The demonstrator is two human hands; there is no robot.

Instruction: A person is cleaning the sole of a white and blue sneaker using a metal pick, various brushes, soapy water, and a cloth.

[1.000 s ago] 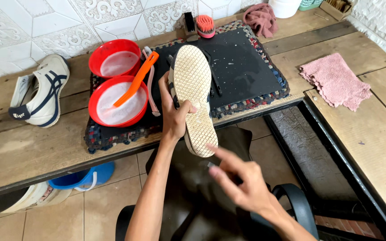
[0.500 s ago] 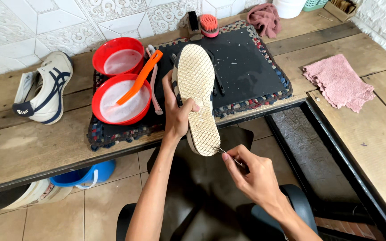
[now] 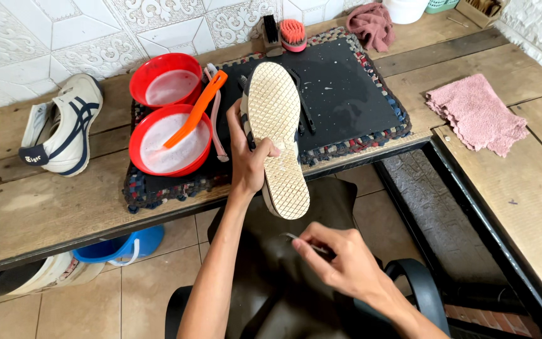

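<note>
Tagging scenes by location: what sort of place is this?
Probably a shoe-cleaning bench, at home or in a small shop. The left hand holds a shoe sole-up over a wooden bench with two red bowls of whitish liquid, an orange-handled brush and a pink cloth.

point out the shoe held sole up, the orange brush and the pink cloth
shoe (image 3: 278, 135), head view, on the middle of its cream patterned sole
orange brush (image 3: 197, 108), head view, on its handle above the front red bowl
pink cloth (image 3: 477, 114), head view, on the middle of the crumpled fabric
</note>
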